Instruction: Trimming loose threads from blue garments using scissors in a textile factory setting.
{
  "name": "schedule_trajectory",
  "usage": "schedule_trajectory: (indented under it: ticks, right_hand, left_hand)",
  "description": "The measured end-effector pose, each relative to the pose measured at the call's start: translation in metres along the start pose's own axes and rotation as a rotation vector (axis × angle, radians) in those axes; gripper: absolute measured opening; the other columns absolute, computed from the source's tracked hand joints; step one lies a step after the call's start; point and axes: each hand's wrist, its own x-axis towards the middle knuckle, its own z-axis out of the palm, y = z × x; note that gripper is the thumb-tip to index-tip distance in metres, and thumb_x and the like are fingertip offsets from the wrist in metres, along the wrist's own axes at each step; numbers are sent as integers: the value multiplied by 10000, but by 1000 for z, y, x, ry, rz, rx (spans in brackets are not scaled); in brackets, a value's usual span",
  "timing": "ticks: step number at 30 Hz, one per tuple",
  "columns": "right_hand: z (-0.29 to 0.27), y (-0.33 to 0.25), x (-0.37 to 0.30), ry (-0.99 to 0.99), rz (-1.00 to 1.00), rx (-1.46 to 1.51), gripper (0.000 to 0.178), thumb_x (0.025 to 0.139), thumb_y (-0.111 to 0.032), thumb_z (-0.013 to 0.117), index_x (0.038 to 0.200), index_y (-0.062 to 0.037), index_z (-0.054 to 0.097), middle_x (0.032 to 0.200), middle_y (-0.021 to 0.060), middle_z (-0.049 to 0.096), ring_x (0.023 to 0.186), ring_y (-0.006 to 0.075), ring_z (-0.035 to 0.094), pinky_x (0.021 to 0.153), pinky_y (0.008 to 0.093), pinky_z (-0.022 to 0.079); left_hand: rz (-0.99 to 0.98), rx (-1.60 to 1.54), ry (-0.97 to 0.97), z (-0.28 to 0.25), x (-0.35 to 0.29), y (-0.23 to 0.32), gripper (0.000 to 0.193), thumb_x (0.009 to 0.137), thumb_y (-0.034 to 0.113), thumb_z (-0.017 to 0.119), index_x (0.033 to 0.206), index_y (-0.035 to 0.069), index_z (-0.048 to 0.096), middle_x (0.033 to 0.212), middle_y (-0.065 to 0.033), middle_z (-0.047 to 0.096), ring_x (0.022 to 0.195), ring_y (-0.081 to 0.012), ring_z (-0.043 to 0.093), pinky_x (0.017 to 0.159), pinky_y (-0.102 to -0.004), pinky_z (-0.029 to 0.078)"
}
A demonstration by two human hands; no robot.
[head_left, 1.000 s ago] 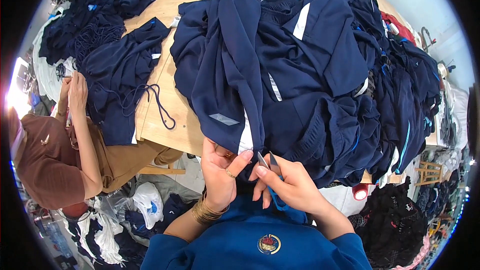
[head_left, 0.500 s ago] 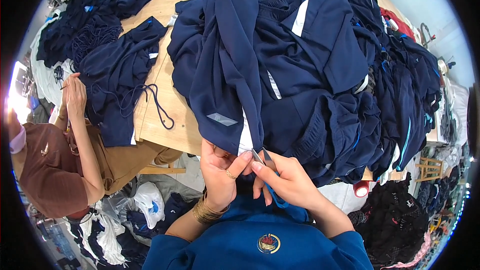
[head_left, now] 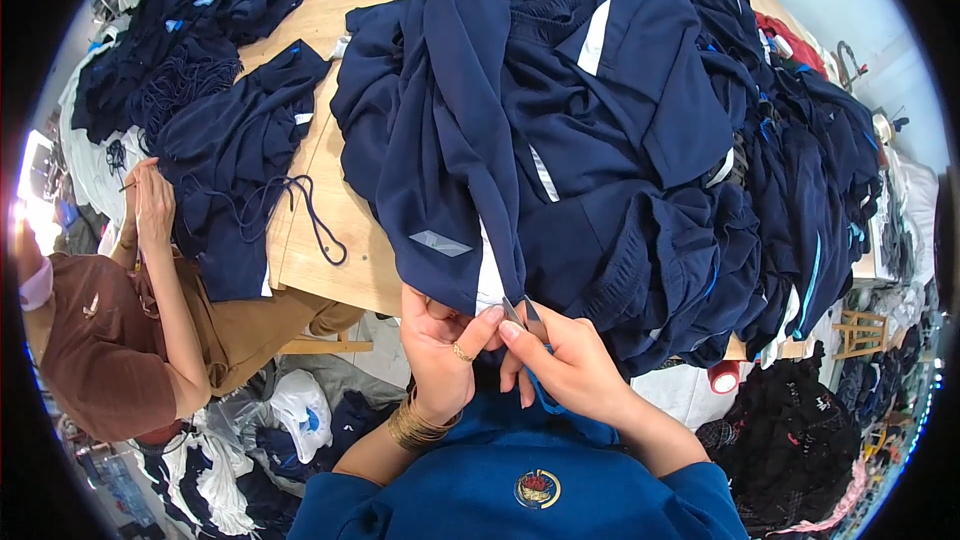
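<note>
Well, the left fingers (head_left: 484,323) pinch the navy garment's edge (head_left: 458,294)

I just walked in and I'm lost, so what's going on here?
A person's left-hand grip pinches the near edge of a navy fabric garment with a white strip, lying partly on a pale wooden table. The right-hand grip holds blue-handled metal scissors, blades apart, by that edge. At left, a co-worker in a brown top sits beside more navy clothing.
</note>
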Motion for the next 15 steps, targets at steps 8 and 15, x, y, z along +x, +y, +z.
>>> schedule_trajectory:
  ticks: [8,15]
  right_hand:
    - [5,9,1,89,-138,111,185,944,-183,447,888,-19,512,618,20,574,500,69,562,471,189,429]
    - [-3,14,3,-1,-190,190,221,948,-140,416,854,33,516,653,83,587,527,111,548,497,216,441]
  left_hand:
    - [-22,-40,7,7,2,4,518,745,-100,610,1183,21,362,962,-118,584,815,-146,599,701,-257,501]
    - [-62,-110,-25,8,2,6,516,749,-95,604,1187,27,362,984,-116,581,844,-149,596,725,-264,499]
